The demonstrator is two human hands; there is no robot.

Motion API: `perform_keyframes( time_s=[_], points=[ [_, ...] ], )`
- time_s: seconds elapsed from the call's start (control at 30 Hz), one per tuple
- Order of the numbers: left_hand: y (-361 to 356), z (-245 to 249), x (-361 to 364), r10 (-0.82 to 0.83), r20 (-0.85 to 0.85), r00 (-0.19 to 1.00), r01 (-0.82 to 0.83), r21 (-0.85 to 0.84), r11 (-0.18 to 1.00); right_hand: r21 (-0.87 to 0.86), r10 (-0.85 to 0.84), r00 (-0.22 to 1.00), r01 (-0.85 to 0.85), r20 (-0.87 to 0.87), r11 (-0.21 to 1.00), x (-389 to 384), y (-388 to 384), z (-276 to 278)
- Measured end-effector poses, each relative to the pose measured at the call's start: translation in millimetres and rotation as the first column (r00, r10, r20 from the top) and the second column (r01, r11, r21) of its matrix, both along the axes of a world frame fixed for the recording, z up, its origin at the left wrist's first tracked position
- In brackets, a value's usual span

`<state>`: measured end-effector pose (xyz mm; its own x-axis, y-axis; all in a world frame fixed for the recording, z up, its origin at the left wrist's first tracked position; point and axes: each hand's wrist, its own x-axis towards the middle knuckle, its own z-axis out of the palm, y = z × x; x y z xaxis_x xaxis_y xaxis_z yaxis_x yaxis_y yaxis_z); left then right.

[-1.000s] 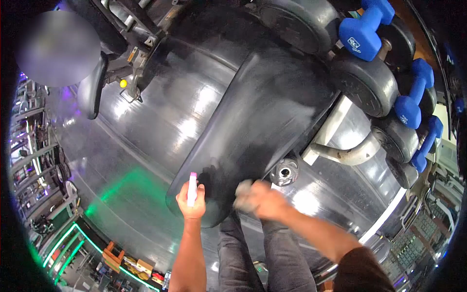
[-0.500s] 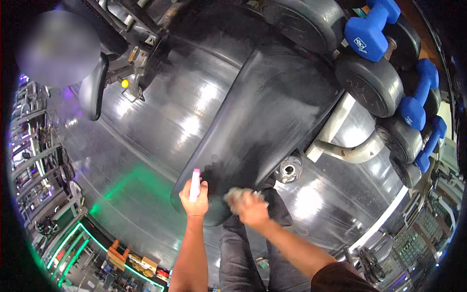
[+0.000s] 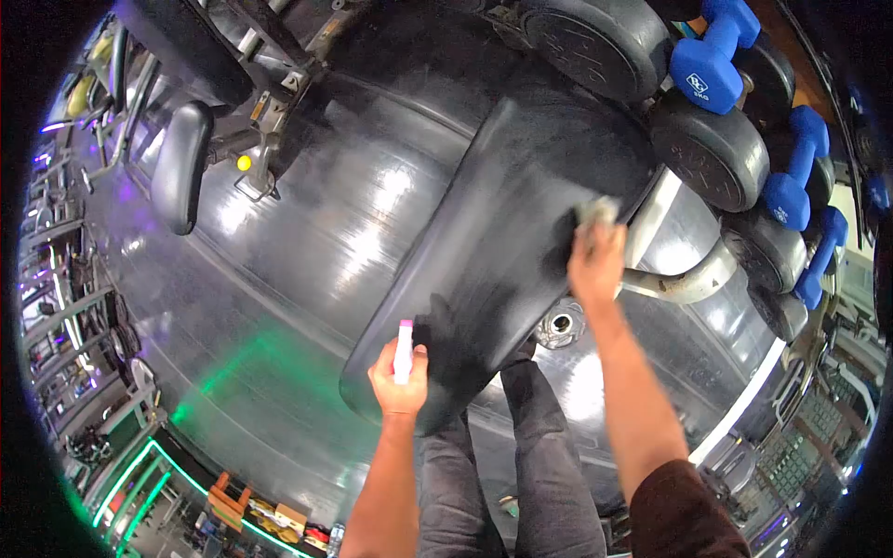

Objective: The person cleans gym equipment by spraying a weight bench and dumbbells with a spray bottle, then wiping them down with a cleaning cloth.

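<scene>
**Cloth [image 3: 597,211] at two o'clock, bottle [image 3: 403,361] at seven, black pad [image 3: 502,223] between**

Left hand [image 3: 398,389] at seven o'clock, over the lower end of the black pad. Fingers wrapped around the slim white bottle, thumb along its near side, pink tip left free and pointing towards twelve. Looks light and firm, probably a little slippery if wet; best gripped around the middle of the body, clear of the tip. Cannot tell how full.

Right hand [image 3: 597,265] at three o'clock, reaching up to the right-hand edge of the black pad. Fingers gathered on the crumpled greyish cloth, slightly blurred; cannot tell exactly how each finger lies. Seems soft, limp and nearly weightless, so best bunched under the fingertips with the palm kept low and flat. Nothing fragile about it, though likely to fold or slip under uneven pressure.

Black pad stretched from seven o'clock up to one, smooth and rounded at the edges. Looks firm with a little give, and heavy with its frame; better steadied by an edge than lifted.

Close by, at four o'clock, a round weight plate [image 3: 574,336], and at three a pale curved bar [image 3: 688,288]. Farther out, blue dumbbells [image 3: 707,74] from two to three, resting on big black dumbbells [image 3: 712,153].
</scene>
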<state>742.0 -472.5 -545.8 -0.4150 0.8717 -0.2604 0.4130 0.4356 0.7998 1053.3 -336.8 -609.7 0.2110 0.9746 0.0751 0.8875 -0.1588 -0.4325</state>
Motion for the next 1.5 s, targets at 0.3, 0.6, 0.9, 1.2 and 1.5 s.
perform_keyframes(
  time_s=[0.3, 0.6, 0.9, 1.2, 1.5],
  points=[
    [-7, 8, -31, -0.139, 0.092, 0.986, 0.141, -0.016, 0.990, -0.272, -0.044, 0.950, -0.045, -0.311, 0.961, -138, -135, 43],
    [-11, 12, -43, -0.119, 0.226, 0.967, 0.111, 0.047, 0.993, -0.013, 0.084, 0.996, -0.083, 0.028, 0.996, -104, 46, 37],
    [-71, -10, -134, -0.043, 0.239, 0.970, 0.002, 0.171, 0.985, -0.629, 0.652, 0.758, -0.508, -0.003, 0.588, -304, -103, 31],
    [-67, 6, -139, -0.038, 0.355, 0.934, 0.038, 0.007, 0.999, -0.326, 0.637, 0.771, -0.605, -0.014, 0.726, -245, -29, 72],
    [-71, -4, -130, -0.025, 0.318, 0.948, 0.016, 0.030, 0.999, -0.541, 0.269, 0.937, -0.109, 0.225, 0.834, -216, 63, 29]
  ],
)
